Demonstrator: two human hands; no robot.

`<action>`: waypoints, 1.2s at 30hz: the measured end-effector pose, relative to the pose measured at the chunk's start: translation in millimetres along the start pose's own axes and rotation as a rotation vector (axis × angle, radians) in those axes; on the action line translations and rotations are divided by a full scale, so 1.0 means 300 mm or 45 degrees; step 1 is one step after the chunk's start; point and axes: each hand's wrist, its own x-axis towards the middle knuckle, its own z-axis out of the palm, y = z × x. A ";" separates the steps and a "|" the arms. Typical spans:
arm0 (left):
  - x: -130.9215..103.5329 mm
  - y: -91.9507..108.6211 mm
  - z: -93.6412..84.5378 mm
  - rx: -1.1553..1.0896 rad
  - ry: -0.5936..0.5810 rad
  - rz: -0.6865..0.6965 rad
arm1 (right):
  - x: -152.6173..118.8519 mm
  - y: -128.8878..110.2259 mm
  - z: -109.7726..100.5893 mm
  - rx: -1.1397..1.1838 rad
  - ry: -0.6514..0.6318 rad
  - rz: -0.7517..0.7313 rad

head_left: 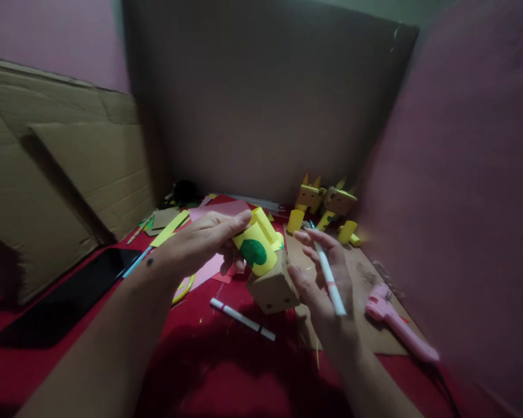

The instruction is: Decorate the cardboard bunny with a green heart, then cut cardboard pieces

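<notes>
My left hand (220,235) grips a yellow paper tube (256,247) that bears a green painted spot. Below and joined or touching it is a brown cardboard box head (273,287) with small dark holes; how the two connect is not clear. In my right hand (325,273) a white marker pen (329,276) lies between thumb and fingers, its teal tip pointing up and away. The right fingertips are close to the box head's right side; whether they touch it I cannot tell. A second white marker (243,319) with dark bands rests on the red cloth below the left hand.
Two cardboard-headed yellow figures (308,196) stand at the back right by short yellow tubes. A pink glue gun (401,325) lies on a cardboard sheet (361,276). At left are a black phone-like slab (70,296), pink paper (204,273) and yellow-handled scissors (183,289).
</notes>
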 end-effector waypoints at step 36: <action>0.021 0.028 -0.019 -0.108 -0.077 0.095 | 0.061 0.094 -0.054 0.648 -0.240 0.500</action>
